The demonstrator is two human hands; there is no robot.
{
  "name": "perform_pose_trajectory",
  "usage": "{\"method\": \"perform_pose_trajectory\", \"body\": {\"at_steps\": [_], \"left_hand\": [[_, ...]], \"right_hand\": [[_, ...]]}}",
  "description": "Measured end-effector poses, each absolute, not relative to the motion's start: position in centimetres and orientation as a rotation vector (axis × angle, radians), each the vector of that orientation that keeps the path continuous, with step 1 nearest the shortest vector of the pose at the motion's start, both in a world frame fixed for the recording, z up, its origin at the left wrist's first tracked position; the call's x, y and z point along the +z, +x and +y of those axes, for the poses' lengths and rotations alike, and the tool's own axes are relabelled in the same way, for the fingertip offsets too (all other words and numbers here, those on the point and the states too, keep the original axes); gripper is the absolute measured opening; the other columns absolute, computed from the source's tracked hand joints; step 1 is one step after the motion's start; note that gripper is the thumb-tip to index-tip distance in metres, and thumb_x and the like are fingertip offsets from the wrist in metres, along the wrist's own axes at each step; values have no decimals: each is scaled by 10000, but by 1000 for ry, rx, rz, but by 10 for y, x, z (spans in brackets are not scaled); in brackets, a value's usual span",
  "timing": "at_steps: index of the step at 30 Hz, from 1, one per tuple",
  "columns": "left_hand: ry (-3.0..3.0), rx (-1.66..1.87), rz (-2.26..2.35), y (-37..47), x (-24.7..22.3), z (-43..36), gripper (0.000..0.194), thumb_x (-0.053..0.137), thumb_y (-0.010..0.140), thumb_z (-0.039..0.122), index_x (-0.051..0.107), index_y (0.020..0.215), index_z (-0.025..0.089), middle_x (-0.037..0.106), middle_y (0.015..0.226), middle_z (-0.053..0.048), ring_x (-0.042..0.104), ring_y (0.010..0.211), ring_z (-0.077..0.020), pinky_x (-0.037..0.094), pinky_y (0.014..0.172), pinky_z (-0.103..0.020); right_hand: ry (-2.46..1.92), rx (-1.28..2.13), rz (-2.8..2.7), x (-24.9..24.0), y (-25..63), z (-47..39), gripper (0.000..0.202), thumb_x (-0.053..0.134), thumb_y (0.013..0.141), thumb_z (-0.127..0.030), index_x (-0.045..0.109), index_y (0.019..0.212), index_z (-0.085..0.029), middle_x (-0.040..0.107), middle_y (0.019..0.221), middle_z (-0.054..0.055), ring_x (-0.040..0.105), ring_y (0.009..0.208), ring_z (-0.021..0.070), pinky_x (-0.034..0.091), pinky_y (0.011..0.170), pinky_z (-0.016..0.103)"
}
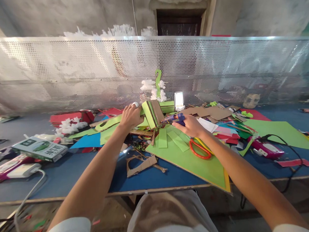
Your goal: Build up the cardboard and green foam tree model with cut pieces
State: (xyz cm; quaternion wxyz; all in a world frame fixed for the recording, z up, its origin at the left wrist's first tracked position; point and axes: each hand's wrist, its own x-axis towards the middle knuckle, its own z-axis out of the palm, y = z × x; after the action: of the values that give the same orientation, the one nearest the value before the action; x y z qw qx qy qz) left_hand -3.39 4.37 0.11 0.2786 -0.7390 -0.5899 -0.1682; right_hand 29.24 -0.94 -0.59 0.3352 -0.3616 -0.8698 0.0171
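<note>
My left hand (131, 118) is closed on a box-like piece of cardboard covered in green paper (149, 115), held tilted above the cluttered table. My right hand (191, 125) grips a dark blue glue gun (176, 118). Its nozzle points left and is close to the lower right edge of the cardboard piece; whether it touches, I cannot tell. Below lies a large green sheet (188, 164) with narrow green strips (163, 138) on it. Orange-handled scissors (200, 149) rest beside my right wrist.
A green hook-shaped piece with white tufts (158, 83) stands behind my hands. Cardboard scraps (216, 113) lie at the back right. A green-and-white box (39, 148) and white adapter (24, 171) sit left, a magenta device (266, 148) right. A perforated metal screen (82, 69) borders the table.
</note>
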Motion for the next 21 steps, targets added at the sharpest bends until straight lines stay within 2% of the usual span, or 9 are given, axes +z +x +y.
{"method": "perform_pose_trajectory", "body": {"at_steps": [4,9,14,21], "left_hand": [[-1964,-457,-1600,-36,1,44,454,554,874,355,705,1250,150,697,1170,-227,623,1207,-413,474,998,-498],[-1939,-448,-1613,-39,1,44,428,563,876,357,714,1219,151,695,1168,-224,631,1194,-409,483,994,-490],[-1936,-445,-1613,-40,0,45,428,570,870,343,714,1224,153,696,1174,-218,629,1200,-402,482,1006,-481],[-1960,-453,-1626,-40,1,45,459,579,858,331,706,1257,142,692,1202,-226,614,1223,-411,468,1022,-487]], "right_hand": [[-1050,22,-2255,-6,299,-6,424,545,994,-568,705,857,-199,693,795,94,606,752,245,365,681,326],[-1110,123,-2202,-4,309,-4,416,558,985,-555,706,822,-203,579,625,29,535,626,210,308,625,316],[-1003,218,-2183,-5,309,-3,374,594,969,-534,734,959,-187,653,764,45,582,714,214,358,664,310],[-1078,149,-2209,-5,309,-2,366,576,984,-534,696,913,-195,642,735,49,575,696,219,350,673,318]]}}
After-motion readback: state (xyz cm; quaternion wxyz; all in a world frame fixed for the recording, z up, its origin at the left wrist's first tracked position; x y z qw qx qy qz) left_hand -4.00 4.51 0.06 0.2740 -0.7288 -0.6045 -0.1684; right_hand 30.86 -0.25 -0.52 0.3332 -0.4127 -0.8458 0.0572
